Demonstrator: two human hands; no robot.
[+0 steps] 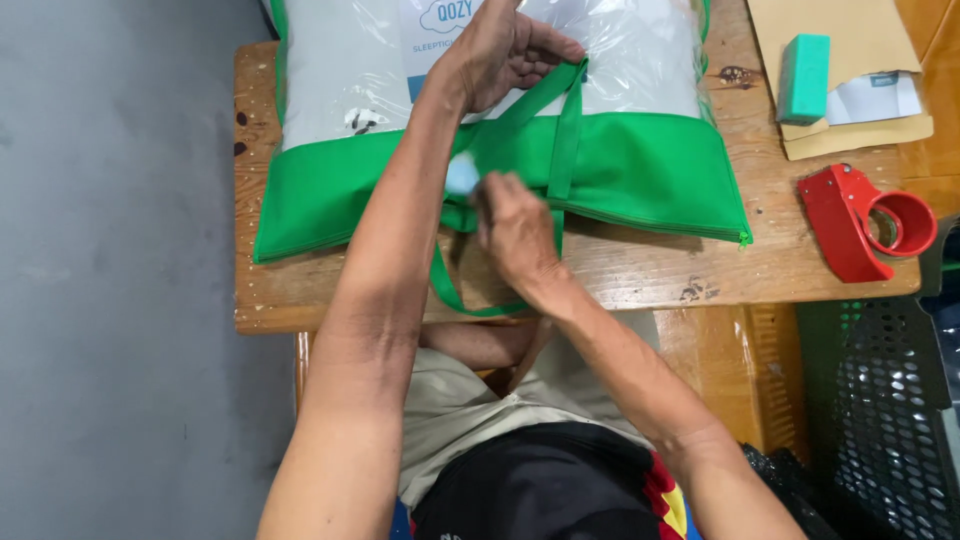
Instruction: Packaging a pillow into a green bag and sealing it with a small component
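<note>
Bag (620, 170) lies long-axis across the bench (640, 270), left hand (500, 50) gripping its green handle (560, 110) farther out, right hand (515, 225) nearer, pinching a pale blue bit (blurred) at the green edge.

A green fabric bag (640, 170) with a clear plastic upper panel lies flat on the wooden counter (640, 270), a white pillow showing through the plastic. Its wide green band runs along the near edge, with a zipper line at the bottom right. One green strap handle (565, 125) is lifted over the band; another strap loop (450, 295) hangs over the counter's near edge. A small pale blue object (462, 175), blurred, sits against the band.
</note>
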